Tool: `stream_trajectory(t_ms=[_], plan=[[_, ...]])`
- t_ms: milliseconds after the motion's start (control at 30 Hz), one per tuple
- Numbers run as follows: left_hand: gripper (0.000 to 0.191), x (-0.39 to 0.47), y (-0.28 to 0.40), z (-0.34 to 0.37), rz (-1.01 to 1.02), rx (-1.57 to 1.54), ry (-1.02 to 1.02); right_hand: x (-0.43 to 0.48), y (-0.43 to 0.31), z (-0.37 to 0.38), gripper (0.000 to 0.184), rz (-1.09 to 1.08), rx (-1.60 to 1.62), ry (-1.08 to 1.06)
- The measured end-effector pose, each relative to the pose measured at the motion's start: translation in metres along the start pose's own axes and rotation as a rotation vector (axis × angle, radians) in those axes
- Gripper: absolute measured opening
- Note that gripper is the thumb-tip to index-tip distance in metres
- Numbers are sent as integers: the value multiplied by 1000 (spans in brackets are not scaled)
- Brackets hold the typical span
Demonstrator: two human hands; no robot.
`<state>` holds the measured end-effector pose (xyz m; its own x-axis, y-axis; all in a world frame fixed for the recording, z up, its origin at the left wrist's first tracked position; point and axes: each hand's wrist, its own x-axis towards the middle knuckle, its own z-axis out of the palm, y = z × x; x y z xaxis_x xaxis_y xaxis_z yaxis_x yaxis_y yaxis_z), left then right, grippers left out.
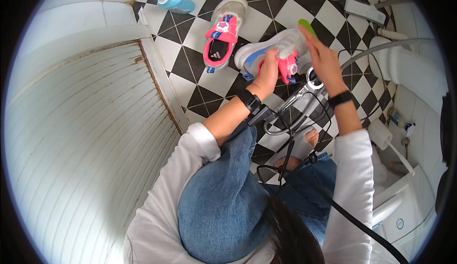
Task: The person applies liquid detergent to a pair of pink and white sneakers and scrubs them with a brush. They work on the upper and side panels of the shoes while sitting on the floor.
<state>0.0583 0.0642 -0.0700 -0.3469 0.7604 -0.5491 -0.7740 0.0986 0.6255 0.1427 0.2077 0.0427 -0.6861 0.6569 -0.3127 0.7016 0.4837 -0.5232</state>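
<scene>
My left hand (267, 74) grips a grey, pink and blue sneaker (262, 55) near its opening, holding it tilted on its side just above or on the tiles. In my right hand (324, 58) is a green-backed brush (307, 27), held against or close to the sneaker's toe; its bristles are hidden. A matching sneaker (225, 32) stands upright on the floor to the left, its strap bearing a flower badge. Below my hands lies a chrome hand shower (294, 98) with a ring-shaped white head.
A light-blue squeeze bottle (176, 4) lies at the upper left. The flexible metal shower hose (378, 47) loops across the checkered tiles (200, 49). A white slatted door (89, 139) borders the left; a flat mop head (365, 10) and white toilet base (403, 64) stand right. Black cables hang before me.
</scene>
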Motion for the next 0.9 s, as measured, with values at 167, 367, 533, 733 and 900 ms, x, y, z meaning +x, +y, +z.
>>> stream_trajectory(t_ms=[167, 367, 533, 733, 900], plan=[[43, -4, -25, -23, 217, 391, -177, -13, -8, -5, 46, -233, -110, -87], [37, -17, -10, -26, 384, 650, -327, -24, -33, -12, 44, -339, 105, -39], [41, -17, 8, -25, 333, 668, -325, -26, -10, 5, 43, -284, 151, -48], [51, -30, 32, -1, -56, 5, -104, -13, 34, 22, 43, -150, 77, 84], [73, -39, 51, 18, -81, -574, -37, -32, -1, 44, 44, -257, 135, 252]])
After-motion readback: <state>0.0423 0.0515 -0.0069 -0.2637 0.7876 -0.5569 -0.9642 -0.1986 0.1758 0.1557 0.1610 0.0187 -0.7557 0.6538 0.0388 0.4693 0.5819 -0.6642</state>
